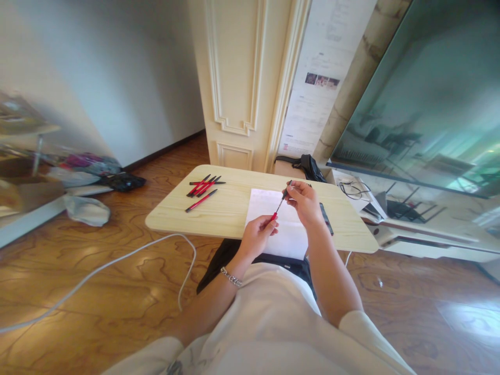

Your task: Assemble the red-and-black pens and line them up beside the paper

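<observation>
Both hands hold one red pen with a black end [279, 204] over a white sheet of paper [287, 233] on a small light wooden table [219, 213]. My left hand [258, 232] is closed on the pen's red lower end. My right hand [307, 201] pinches its black upper end. Several more red and black pens [204, 185] lie in a loose pile at the table's far left, and a single red pen [201, 200] lies just in front of them.
A dark flat object [326, 219] lies on the table right of the paper. A white cable [117, 260] runs over the wooden floor on the left. Bags and cloths [97, 172] sit by the left wall. A low white stand with cables [390, 213] is on the right.
</observation>
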